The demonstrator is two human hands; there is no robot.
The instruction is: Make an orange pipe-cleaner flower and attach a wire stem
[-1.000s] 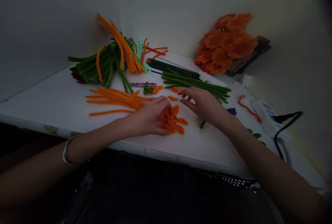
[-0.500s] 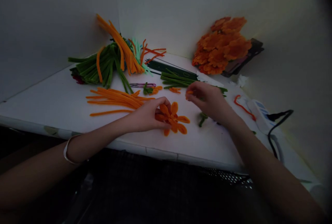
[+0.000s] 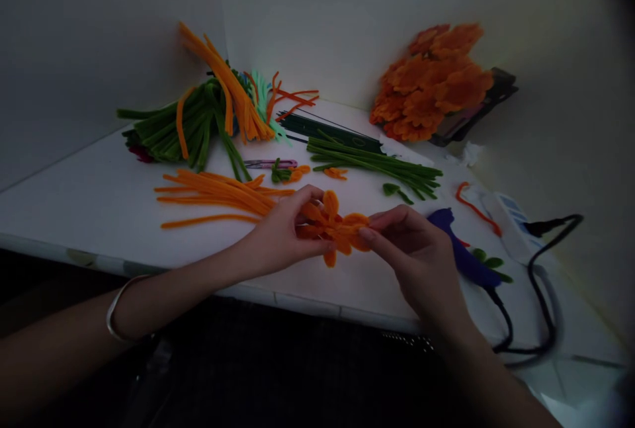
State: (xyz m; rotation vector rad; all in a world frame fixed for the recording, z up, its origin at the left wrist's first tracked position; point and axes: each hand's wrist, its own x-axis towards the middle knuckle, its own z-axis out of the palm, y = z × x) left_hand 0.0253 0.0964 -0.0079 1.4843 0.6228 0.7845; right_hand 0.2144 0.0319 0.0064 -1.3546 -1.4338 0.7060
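Observation:
An orange pipe-cleaner flower (image 3: pixel 333 224) with looped petals is held just above the white table (image 3: pixel 99 196), between both hands. My left hand (image 3: pixel 278 229) pinches its left side, fingers closed on the petals. My right hand (image 3: pixel 419 256) pinches a petal on its right side with thumb and fingertips. A bracelet sits on my left wrist (image 3: pixel 116 309).
Loose orange pipe cleaners (image 3: pixel 213 193) lie left of the hands, green stems (image 3: pixel 372 163) behind, and a mixed bundle (image 3: pixel 198 117) in the corner. Small scissors (image 3: pixel 270 164), a pile of orange flowers (image 3: pixel 431 84), a purple object (image 3: pixel 459 249) and a black cable (image 3: pixel 540 282) lie around.
My right hand came back from the green stems with a small orange piece and closed on the flower's right side. The flower rose off the table.

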